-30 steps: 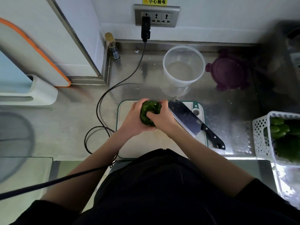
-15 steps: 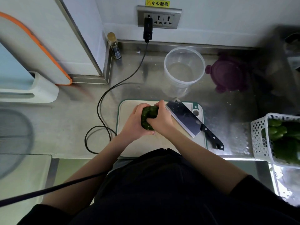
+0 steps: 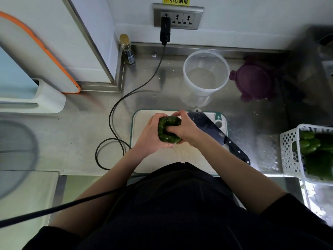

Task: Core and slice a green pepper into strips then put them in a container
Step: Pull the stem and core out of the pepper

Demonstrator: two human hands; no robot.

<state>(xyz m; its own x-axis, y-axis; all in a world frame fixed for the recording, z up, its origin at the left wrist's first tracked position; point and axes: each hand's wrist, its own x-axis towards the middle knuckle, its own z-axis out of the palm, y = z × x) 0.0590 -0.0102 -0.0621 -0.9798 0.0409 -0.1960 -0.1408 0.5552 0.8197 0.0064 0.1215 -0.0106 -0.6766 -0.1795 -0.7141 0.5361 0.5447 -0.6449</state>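
Both hands over cutting board (image 3: 144,159): left hand (image 3: 150,136) cups green pepper (image 3: 168,129); right hand (image 3: 184,128) fingers dig into it. Knife (image 3: 216,132) right of pepper.

The right hand (image 3: 185,129) has pushed its fingers down into the green pepper (image 3: 168,129).

Both bare arms reach forward and meet in the middle. The left hand (image 3: 151,136) curls around the green pepper (image 3: 168,130) from its left side. The right hand (image 3: 185,129) grips it from the right, fingers tucked down into its top.
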